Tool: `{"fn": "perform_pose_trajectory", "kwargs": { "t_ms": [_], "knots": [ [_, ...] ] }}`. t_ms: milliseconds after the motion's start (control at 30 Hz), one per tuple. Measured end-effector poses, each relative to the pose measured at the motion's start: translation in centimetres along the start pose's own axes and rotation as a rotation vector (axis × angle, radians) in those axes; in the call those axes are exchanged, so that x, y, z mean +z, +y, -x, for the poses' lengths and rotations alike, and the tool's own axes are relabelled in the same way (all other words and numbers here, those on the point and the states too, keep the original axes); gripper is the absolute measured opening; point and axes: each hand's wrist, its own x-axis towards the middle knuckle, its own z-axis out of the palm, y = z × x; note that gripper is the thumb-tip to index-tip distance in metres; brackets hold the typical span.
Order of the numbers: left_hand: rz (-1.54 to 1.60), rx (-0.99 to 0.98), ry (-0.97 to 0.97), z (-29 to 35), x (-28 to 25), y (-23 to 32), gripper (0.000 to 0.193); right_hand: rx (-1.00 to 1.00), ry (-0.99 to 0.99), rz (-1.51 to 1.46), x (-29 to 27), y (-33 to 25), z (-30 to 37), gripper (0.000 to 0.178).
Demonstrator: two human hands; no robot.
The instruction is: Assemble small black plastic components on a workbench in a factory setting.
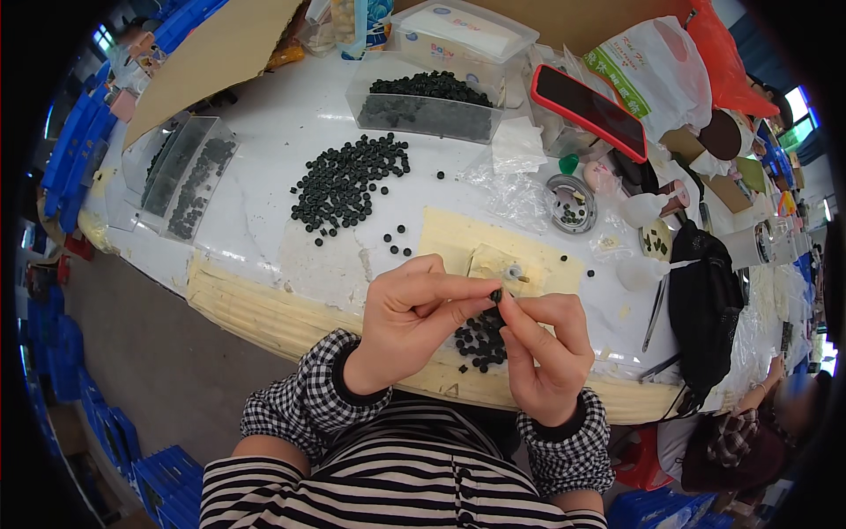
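Both hands — left hand (412, 316), right hand (548, 353) — pinch one small black disc (496, 295).

Person wears a black-and-white horizontally striped top (388, 480). Black-and-white checked oversleeves (304, 401) cover both forearms, gathered at dark cuffs. Left hand (414, 317) and right hand (546, 353) bare, ungloved.

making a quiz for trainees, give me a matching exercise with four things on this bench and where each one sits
Things:
1. clear tub of black discs
2. phone in red case
3. round metal tin
4. small black disc

Places:
A. right of the loose pile of discs
B. pinched between left hand and right hand
C. far side, behind the loose pile
D. propped at the tub's right

Pairs: 1-C, 2-D, 3-A, 4-B
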Motion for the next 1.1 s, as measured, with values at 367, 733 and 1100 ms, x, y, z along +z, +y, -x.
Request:
{"fn": "perform_pose_trajectory", "kwargs": {
  "t_ms": [367,733,1100],
  "knots": [
    [-0.053,0.017,0.004,0.04,0.01,-0.01,0.027,0.003,-0.002,-0.001,-0.07,0.01,0.03,0.039],
    [-0.045,0.020,0.006,0.09,0.03,0.03,0.027,0.003,-0.014,-0.007,-0.09,0.01,0.01,0.039],
    [-0.062,0.048,0.012,0.16,0.05,-0.22,0.029,0.016,-0.024,-0.051,-0.09,0.10,0.15,0.037]
  ]
}}
